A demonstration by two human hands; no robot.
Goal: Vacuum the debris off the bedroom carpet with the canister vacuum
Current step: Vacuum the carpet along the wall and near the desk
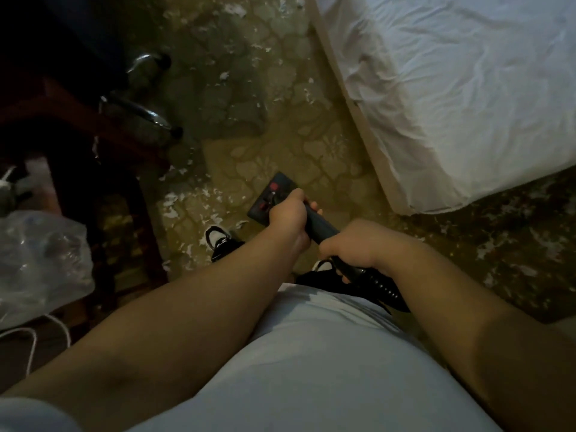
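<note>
The vacuum's black floor head with red marks lies flat on the patterned beige carpet, just beyond my hands. My left hand grips the dark wand high up, near the head. My right hand grips the wand's handle end, where the ribbed black hose runs back past my hip. White scraps of debris litter the carpet left of the head, and more lies farther off. The canister itself is out of view.
A bed with white sheets fills the right side. A chair's chrome legs and dark wooden furniture stand at left, with a clear plastic bag and white cable below. My shoe stands near the debris.
</note>
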